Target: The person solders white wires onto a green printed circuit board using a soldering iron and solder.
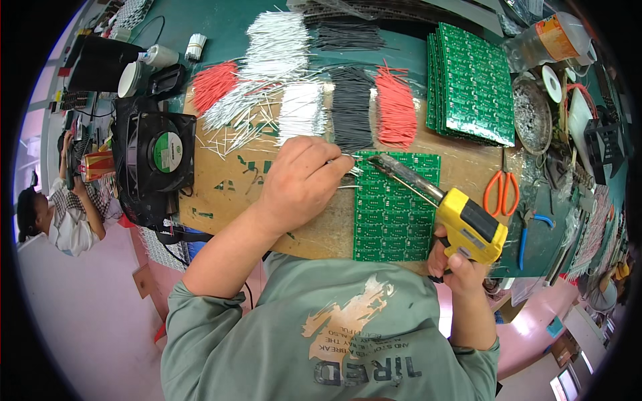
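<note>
My left hand (297, 177) has its thumb and fingertips pinched together on a thin white wire at the upper left corner of a green circuit board panel (394, 224). Several short white wire ends (354, 171) show at that corner. A yellow soldering gun (473, 227) is in my right hand (461, 271), whose fingers wrap its handle. Its long metal barrel points up and left, with the tip over the board's top edge, close to my left fingertips. Beyond the board lie bundles of white wires (302, 110), black wires (352, 110) and red wires (396, 110).
To the right stand stacked green boards (471, 83), a metal dish (531, 117) and a plastic bottle (552, 41). Orange-handled scissors (500, 192) and blue-handled pliers (523, 240) lie nearer. A black fan (157, 152) stands left. Another person (63, 217) sits at far left.
</note>
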The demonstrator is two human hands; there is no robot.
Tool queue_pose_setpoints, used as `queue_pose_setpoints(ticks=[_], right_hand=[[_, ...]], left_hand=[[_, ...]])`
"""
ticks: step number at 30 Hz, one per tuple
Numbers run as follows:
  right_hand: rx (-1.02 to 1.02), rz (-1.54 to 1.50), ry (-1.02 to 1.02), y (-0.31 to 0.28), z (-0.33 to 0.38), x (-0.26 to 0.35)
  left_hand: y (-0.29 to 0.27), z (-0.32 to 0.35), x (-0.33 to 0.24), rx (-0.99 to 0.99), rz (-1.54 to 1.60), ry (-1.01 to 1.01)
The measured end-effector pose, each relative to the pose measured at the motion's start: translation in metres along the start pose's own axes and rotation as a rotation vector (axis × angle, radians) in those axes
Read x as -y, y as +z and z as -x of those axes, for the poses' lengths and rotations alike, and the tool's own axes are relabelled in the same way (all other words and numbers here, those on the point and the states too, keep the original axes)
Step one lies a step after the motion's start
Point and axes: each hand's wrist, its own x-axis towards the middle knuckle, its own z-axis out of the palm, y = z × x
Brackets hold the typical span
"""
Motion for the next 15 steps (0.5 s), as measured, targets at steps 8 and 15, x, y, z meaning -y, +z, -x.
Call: queue_pose_setpoints(ticks=[8, 15], right_hand=[[-0.032, -0.098, -0.011, 0.002, 0.007, 0.005], [-0.166, 0.068, -0.358, -0.021, 0.020, 0.024]], left_hand=[[0.003, 0.001, 0.001, -0.008, -0.018, 0.002], [0.001, -0.001, -0.002, 0.001, -0.039, -0.003]])
